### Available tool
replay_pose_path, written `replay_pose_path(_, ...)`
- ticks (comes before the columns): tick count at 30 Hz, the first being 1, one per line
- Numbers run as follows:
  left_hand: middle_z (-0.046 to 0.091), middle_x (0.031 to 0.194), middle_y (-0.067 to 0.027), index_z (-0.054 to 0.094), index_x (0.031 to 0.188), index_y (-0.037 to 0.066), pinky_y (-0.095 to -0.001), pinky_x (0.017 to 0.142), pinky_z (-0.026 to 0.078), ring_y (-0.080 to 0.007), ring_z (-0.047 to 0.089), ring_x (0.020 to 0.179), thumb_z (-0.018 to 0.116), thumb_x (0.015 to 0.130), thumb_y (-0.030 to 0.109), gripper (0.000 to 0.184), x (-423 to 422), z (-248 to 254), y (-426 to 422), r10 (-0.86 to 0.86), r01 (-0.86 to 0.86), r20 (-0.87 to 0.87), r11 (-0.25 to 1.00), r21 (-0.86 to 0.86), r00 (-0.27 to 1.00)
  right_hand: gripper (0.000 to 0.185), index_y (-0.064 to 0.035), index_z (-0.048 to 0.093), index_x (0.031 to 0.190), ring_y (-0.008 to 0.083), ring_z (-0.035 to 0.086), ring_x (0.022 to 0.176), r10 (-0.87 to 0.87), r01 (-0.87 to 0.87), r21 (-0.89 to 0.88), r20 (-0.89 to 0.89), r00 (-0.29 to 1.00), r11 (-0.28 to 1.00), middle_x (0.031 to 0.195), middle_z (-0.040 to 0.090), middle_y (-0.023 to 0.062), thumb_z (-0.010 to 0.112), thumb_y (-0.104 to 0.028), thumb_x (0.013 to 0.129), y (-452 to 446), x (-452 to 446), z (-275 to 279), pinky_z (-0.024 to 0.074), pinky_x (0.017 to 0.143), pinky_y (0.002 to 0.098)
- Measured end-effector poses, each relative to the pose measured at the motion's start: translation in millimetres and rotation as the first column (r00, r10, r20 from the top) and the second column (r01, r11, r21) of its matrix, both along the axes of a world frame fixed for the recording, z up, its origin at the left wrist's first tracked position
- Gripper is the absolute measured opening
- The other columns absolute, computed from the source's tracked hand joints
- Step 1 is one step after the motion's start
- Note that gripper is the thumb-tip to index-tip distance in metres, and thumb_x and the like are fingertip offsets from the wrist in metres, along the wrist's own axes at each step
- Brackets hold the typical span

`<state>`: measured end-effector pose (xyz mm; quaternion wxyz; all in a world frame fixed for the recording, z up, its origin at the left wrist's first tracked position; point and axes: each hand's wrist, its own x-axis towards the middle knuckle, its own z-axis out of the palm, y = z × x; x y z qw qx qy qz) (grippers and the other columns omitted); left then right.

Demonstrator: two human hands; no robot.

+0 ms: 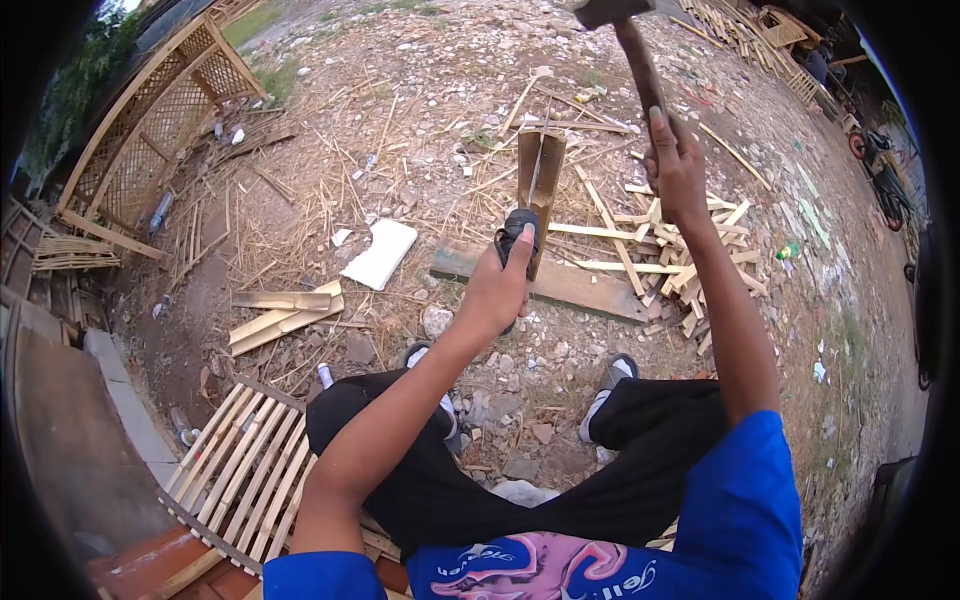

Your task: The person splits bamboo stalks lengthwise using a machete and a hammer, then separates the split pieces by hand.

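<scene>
1. My left hand (499, 287): fingers closed round the black knife handle (518, 222), thumb laid along its top; handle pokes out past the thumb, away from me.
2. Thin metal blade (536, 178) runs on beyond my fingers, along the middle of a split bamboo piece (551, 184). How deep it sits, can't tell.
3. Bamboo is just beyond the left fingers, far end raised, near part partly hidden by hand and handle. Whether my fingertips touch it, can't tell.
4. My right hand (676, 168): fingers clamped on the hammer shaft (637, 62), thumb up along it. Hammer head (612, 10) is above my fist, at the top edge of view, well apart from the knife.
5. Materials: shaft brown, slim, straight; head dark, blocky, partly cut off. Handle black, bulky, uneven. Blade narrow, greyish.
6. Bamboo look: brown, curved walls, trough-like, a long line down the middle.
7. Wooden board (590, 293): long, flat, worn brown, lying crosswise on stony ground at the bamboo's near end.
8. Right of the bamboo: jumbled pile of pale split strips (700, 255), straight-edged. Left: white slab (380, 253), smooth, broken-edged.
9. Nearer left: slatted panel (243, 462), pale parallel strips beside my knee.
</scene>
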<state>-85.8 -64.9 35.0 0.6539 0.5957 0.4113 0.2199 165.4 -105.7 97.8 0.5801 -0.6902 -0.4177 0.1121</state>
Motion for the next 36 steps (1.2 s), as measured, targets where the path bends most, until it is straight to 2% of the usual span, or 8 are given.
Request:
replay_pose_path(2, 0.050, 0.059, -0.0029, 0.050, 0.087, 0.004, -0.0302, 0.045, 0.043, -0.0135, 0.051, 0.044, 0.046, 0.098, 0.057, 0.054, 5, -4, 1, 0.002, -0.002, 0.000, 1.000, -0.020, 1.000, 0.050, 0.0001, 0.062, 0.114, 0.0254, 0.057, 0.071, 0.184, -0.007, -0.387, 0.422, 0.888, 0.922, 0.075, 0.059, 0.0144, 0.049, -0.046, 0.099, -6, 26, -63, 0.0446, 0.067, 0.0406)
replay_pose_path(4, 0.050, 0.060, -0.0028, 0.050, 0.089, 0.003, -0.0304, 0.045, 0.043, -0.0139, 0.052, 0.045, 0.046, 0.098, 0.057, 0.055, 9, -11, 4, -0.012, 0.013, -0.027, 1.000, 0.011, 1.000, 0.049, -0.0006, 0.062, 0.113, 0.0306, 0.059, 0.078, 0.187, -0.023, -0.489, 0.289, 0.939, 0.872, 0.082, 0.062, 0.0201, 0.049, -0.046, 0.099, -5, 18, -62, 0.0450, 0.073, 0.0430)
replay_pose_path(11, 0.050, 0.062, -0.0034, 0.050, 0.093, 0.002, -0.0307, 0.044, 0.043, -0.0142, 0.052, 0.045, 0.045, 0.099, 0.056, 0.054, 16, -27, 2, -0.002, 0.003, -0.030, 0.998, 0.063, 1.000, 0.056, -0.0024, 0.060, 0.123, 0.0406, 0.064, 0.102, 0.096, 0.039, -0.356, 0.354, 0.930, 0.934, 0.106, 0.067, 0.0248, 0.050, -0.051, 0.098, -2, 14, -19, 0.0470, 0.088, 0.0463)
replay_pose_path(15, 0.050, 0.055, -0.0029, 0.047, 0.087, 0.006, -0.0294, 0.044, 0.042, -0.0135, 0.050, 0.045, 0.044, 0.098, 0.059, 0.054, 17, -26, 0, -0.011, 0.012, -0.016, 0.998, 0.069, 1.000, 0.055, -0.0008, 0.061, 0.122, 0.0168, 0.052, 0.069, 0.021, 0.002, -0.162, 0.139, 0.990, 0.987, 0.074, 0.057, 0.0101, 0.053, -0.049, 0.098, 0, 13, 15, 0.0427, 0.063, 0.0344)
replay_pose_path(19, 0.049, 0.056, -0.0026, 0.048, 0.089, 0.005, -0.0301, 0.044, 0.042, -0.0137, 0.050, 0.045, 0.045, 0.098, 0.057, 0.053, 17, -22, -2, 0.011, -0.011, -0.001, 1.000, 0.007, 1.000, 0.049, -0.0022, 0.061, 0.120, 0.0299, 0.063, 0.077, 0.067, 0.050, -0.283, 0.389, 0.919, 0.958, 0.082, 0.064, 0.0185, 0.052, -0.046, 0.099, -8, 25, -58, 0.0469, 0.071, 0.0411)
replay_pose_path(26, 0.049, 0.056, -0.0022, 0.051, 0.093, 0.004, -0.0292, 0.044, 0.042, -0.0135, 0.051, 0.044, 0.048, 0.097, 0.057, 0.053, 11, -29, 4, 0.007, -0.007, -0.018, 1.000, -0.009, 1.000, 0.052, 0.0008, 0.058, 0.118, 0.0421, 0.064, 0.090, -0.104, 0.188, -0.379, 0.231, 0.967, 0.906, 0.090, 0.066, 0.0253, 0.051, -0.047, 0.097, -13, 9, -123, 0.0459, 0.081, 0.0482)
replay_pose_path(31, 0.053, 0.064, -0.0034, 0.047, 0.095, 0.008, -0.0303, 0.051, 0.045, -0.0148, 0.053, 0.052, 0.046, 0.097, 0.058, 0.051, 6, -26, -3, -0.064, 0.064, 0.000, 0.994, -0.091, 0.998, 0.044, 0.0045, 0.055, 0.116, 0.0245, 0.063, 0.057, -0.312, 0.109, -0.543, -0.298, 0.902, 0.833, 0.079, 0.065, 0.0173, 0.062, -0.030, 0.090, -34, -11, -239, 0.0484, 0.046, 0.0386)
replay_pose_path(36, 0.056, 0.067, -0.0038, 0.047, 0.096, 0.010, -0.0302, 0.055, 0.047, -0.0150, 0.057, 0.056, 0.046, 0.097, 0.061, 0.051, 8, -24, -7, -0.106, 0.110, 0.031, 0.969, -0.219, 0.994, 0.035, 0.0062, 0.059, 0.108, 0.0210, 0.059, 0.048, -0.333, -0.037, -0.639, -0.449, 0.829, 0.768, 0.069, 0.061, 0.0138, 0.070, -0.009, 0.078, -98, -23, -409, 0.0483, 0.043, 0.0363)
